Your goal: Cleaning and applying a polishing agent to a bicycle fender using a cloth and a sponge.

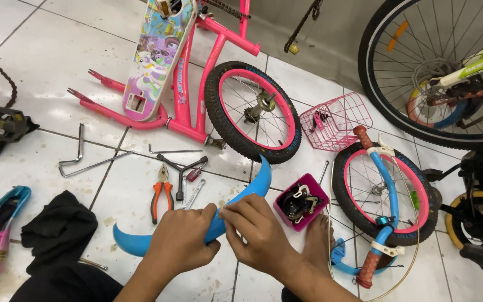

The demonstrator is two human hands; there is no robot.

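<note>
— Two hands on one part, is that right?

— Yes. The left hand [183,237] is wrapped around the middle of a blue mudguard [236,204], fingers curled over its top edge. The right hand [258,232] pinches the same guard just beside the left, fingertips pressed together on the rim.

— Where does the guard sit?

— Off the bike, held low over the white tiled floor [46,61]. One tip curves up beyond the right hand, the other pokes out below the left wrist.

— What lies around the hands?

— Just past the left hand, orange-handled pliers [162,197], a three-way wrench [183,170] and some hex keys [88,159]. Right beside the right hand, a small pink tray [301,201] of dark metal fittings. Farther out, the pink frame [188,84], a pink-rimmed wheel [252,112] leaning against it, and a pink basket [336,120].

— How far along does it look?

— Early, I would judge. The frame stands bare, both small wheels are loose, the second one [387,193] lying flat to the right under blue handlebars [381,207]. The guard is fastened to nothing yet, so nearly all the fitting seems left.
</note>
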